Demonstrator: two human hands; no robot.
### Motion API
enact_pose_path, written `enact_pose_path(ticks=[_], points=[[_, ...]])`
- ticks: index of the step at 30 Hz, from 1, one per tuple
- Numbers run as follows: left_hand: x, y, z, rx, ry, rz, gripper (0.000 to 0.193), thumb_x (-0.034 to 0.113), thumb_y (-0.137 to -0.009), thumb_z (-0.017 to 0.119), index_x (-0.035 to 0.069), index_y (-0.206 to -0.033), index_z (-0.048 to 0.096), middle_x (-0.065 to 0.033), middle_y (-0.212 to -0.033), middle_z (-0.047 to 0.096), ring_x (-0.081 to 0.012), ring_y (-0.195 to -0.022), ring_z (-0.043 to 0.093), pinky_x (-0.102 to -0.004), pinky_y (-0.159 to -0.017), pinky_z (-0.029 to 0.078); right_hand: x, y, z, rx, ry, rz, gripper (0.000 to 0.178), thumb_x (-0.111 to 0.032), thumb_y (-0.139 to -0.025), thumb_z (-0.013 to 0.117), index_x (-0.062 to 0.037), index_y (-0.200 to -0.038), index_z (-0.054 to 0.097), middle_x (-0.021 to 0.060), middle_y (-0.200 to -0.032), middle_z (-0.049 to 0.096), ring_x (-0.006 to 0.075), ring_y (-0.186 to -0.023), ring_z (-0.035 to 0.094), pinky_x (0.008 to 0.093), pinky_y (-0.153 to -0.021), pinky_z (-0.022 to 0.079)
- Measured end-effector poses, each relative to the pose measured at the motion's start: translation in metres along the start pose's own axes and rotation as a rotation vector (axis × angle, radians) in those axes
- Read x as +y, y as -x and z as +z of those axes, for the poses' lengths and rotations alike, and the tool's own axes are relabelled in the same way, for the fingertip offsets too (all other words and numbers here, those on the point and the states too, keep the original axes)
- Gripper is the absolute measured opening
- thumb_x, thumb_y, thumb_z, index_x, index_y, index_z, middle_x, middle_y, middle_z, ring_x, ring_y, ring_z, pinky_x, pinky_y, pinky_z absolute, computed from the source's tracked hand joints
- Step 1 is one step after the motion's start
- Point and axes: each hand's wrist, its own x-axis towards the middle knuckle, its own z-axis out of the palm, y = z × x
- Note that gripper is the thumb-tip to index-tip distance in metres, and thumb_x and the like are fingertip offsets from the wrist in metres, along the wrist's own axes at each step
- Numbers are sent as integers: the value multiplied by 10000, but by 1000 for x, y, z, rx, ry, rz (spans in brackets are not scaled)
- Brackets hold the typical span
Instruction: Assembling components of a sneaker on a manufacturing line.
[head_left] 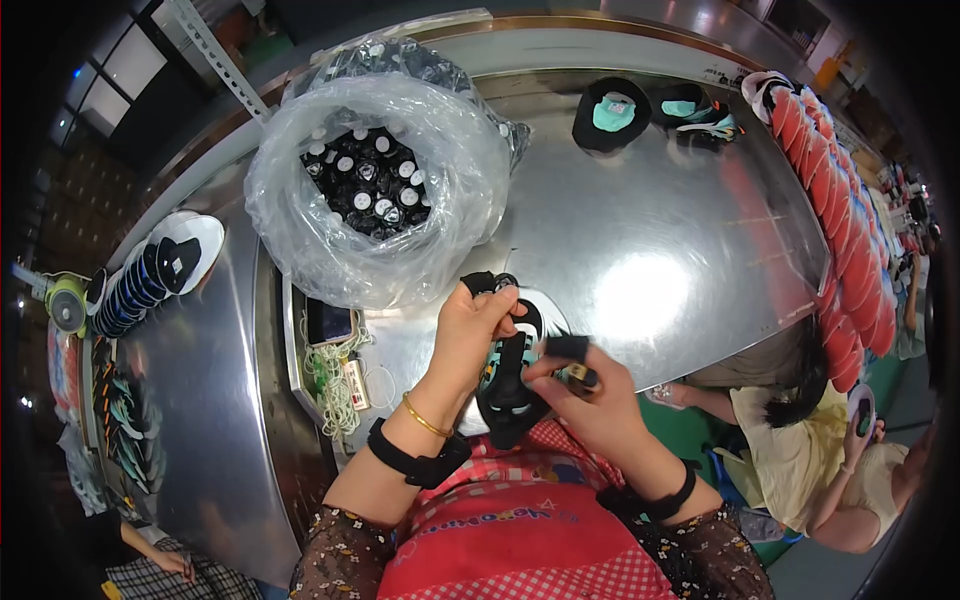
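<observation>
In front of my body is a black shoe upper with teal and white parts, its narrow end toward my red apron. My left hand is closed at its far end, thumb and fingers pinching black material there. A small black piece with a round end shows just beyond the thumb. My right hand, slightly blurred, is closed beside the upper's right edge. A black cover wraps one of its fingers. Something small, dark and gold-coloured shows among its fingers; its kind is unclear.
A clear plastic bag holds many black pieces with round white discs. Two dark shoe uppers lie on the metal table at the back. Red uppers are stacked at right; cords lie left. People sit nearby on both sides.
</observation>
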Motion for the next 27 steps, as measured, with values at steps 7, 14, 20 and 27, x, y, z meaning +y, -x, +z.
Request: enact_pose_path(ticks=[7, 14, 20, 27], points=[[24, 9, 7, -178, 124, -57, 221, 207, -859, 623, 51, -1015, 619, -3, -927, 633, -73, -851, 548, -232, -808, 435, -5, -24, 7, -120, 56, 167, 203, -99, -828, 663, -6, -982, 569, 39, -847, 642, 67, -785, 582, 222, -701, 472], [-1, -20, -1, -82, 164, 2, 159, 149, -839, 652, 32, -938, 610, -8, -812, 606, -77, -707, 549, -221, -672, 452, 13, -31, 22, -131, -185, 32, 157, -119, -834, 660, -26, -899, 551, -9, -753, 602, 38, -658, 524, 205, -610, 443], [18, 3, 3, -62, -86, 161, 166, 127, -868, 613, 18, -993, 607, -24, -858, 635, -79, -786, 587, -214, -723, 467, -26, -13, -2, 283, 186, -310, 431, 35, -796, 628, -32, -1213, 539, 31, -987, 652, 77, -808, 583, 198, -700, 459], [36, 47, -7, -209, -248, 249, 320, 162, -912, 516, 12, -1194, 528, -71, -1064, 585, -118, -948, 556, -255, -825, 451, -8, -21, -18, 269, 368, -587, 262, 49, -723, 652, -27, -971, 616, 83, -1060, 634, 180, -808, 653, 262, -692, 515]])
